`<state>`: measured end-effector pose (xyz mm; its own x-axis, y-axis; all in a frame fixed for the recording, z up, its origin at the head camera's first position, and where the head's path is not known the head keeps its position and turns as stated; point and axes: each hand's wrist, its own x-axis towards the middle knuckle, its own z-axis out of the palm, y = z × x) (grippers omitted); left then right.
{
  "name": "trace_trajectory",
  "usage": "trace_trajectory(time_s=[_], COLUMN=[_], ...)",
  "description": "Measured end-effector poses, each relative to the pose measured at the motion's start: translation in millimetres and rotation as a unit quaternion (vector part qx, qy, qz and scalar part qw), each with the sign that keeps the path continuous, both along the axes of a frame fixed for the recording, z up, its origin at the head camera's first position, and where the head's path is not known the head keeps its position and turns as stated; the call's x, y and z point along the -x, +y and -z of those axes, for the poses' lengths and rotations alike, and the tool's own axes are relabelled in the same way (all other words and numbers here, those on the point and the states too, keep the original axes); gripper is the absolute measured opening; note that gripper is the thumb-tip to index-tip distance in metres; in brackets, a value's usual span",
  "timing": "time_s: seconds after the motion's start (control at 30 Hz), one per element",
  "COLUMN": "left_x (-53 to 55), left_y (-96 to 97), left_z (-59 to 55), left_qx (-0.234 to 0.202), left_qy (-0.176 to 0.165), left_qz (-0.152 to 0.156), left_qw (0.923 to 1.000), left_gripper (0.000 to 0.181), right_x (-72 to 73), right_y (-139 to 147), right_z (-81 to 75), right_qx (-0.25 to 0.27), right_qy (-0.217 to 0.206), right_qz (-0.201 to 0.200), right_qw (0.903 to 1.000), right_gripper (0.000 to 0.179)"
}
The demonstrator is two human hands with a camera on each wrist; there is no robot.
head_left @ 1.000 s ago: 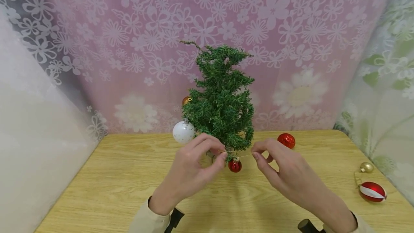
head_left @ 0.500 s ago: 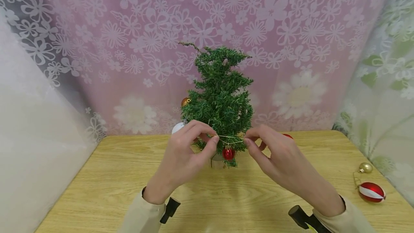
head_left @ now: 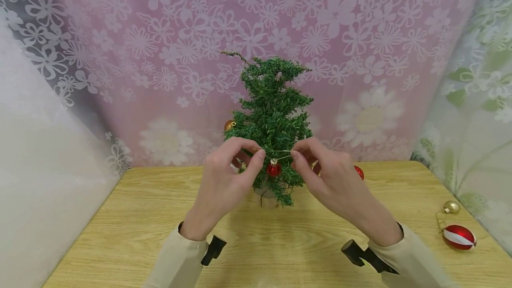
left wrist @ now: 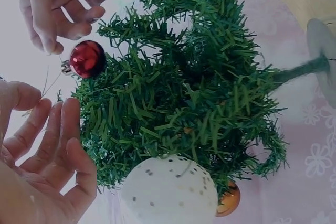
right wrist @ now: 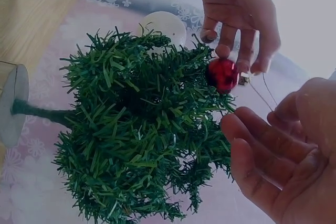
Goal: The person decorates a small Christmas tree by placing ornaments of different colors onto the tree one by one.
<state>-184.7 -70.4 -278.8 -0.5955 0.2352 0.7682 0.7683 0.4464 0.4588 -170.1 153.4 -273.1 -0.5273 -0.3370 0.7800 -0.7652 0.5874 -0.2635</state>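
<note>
Between my two hands a thin gold string loop [head_left: 282,150] is stretched, and a small shiny red bauble [head_left: 274,169] with a metal cap hangs from it. My left hand [head_left: 229,176] pinches one end of the loop between thumb and forefinger. The other end is pinched by my right hand [head_left: 329,176] in the same way. Right behind them stands a small green artificial Christmas tree [head_left: 276,106]; the bauble overlaps its lower front branches in the head view. In the left wrist view a large white speckled bauble [left wrist: 169,192] and an orange-gold bauble [left wrist: 229,200] hang on the tree's left side.
A red bauble [head_left: 359,173] lies on the wooden table [head_left: 280,243] behind my right hand, partly hidden. Farther right are a small gold bauble [head_left: 451,207] and a red-and-white striped ornament [head_left: 459,237]. A pink floral curtain [head_left: 180,57] hangs behind the table.
Both hands have risen and shifted slightly left, lifting the red bauble by its string from the tree's base level to in front of the lower branches. The pinch on the loop is unchanged.
</note>
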Motion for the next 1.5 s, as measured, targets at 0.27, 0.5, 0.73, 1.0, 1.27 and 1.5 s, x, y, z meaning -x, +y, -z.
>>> trace_trajectory(time_s=[0.27,0.5,0.73,1.0,1.27,1.5], left_x=[8.8,17.9,22.2,17.3,12.1,8.8], left_y=[10.3,20.8,28.3,30.1,28.2,24.9], left_z=[-11.2,-11.4,-8.5,-4.6,-4.8,-1.6], left_qx=[-0.013,0.004,0.038,0.098,0.102,0.101], left_qy=[-0.014,0.003,0.029,0.074,0.064,0.041], left_qz=[-0.013,-0.051,-0.106,-0.163,-0.15,-0.147], left_qw=[0.9997,0.9987,0.9933,0.9789,0.9814,0.9831], left_gripper=[0.008,0.013,0.012,0.012,0.009,0.007], right_x=[9.7,19.1,23.0,18.8,13.3,11.5], right_y=[-3.4,-9.5,-11.0,-8.6,-6.5,-3.5], right_z=[-3.5,-5.8,-6.2,-3.1,-3.6,-2.6], right_qx=[0.059,0.072,0.067,0.041,0.034,-0.003], right_qy=[-0.03,-0.036,-0.079,-0.127,-0.178,-0.284], right_qz=[0.035,0.091,0.103,0.09,0.083,0.094], right_qw=[0.9972,0.9926,0.9893,0.987,0.98,0.9541], right_gripper=[0.006,0.005,0.008,0.008,0.008,0.025])
